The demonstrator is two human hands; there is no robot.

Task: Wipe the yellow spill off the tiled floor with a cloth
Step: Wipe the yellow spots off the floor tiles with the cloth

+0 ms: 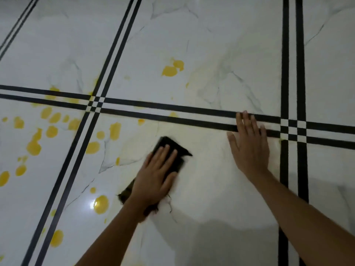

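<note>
A dark cloth point(169, 145) lies flat on the white marble-look tiled floor point(211, 189), and my left hand point(156, 174) presses down on it with straight fingers. My right hand point(248, 144) rests flat on the floor to the right, its fingertips over a black double stripe. Yellow spill blobs point(33, 147) are scattered over the tiles to the left of the cloth, with a large one point(101, 204) near my left wrist. Two more yellow blobs point(172, 68) sit on the far tile. Faint yellowish smears show on the tile around the cloth.
Black double stripes point(172, 114) run across the floor and cross in checker patterns at the left point(95, 104) and right point(293, 129). A bright light reflection glares beside the large blob near my left wrist.
</note>
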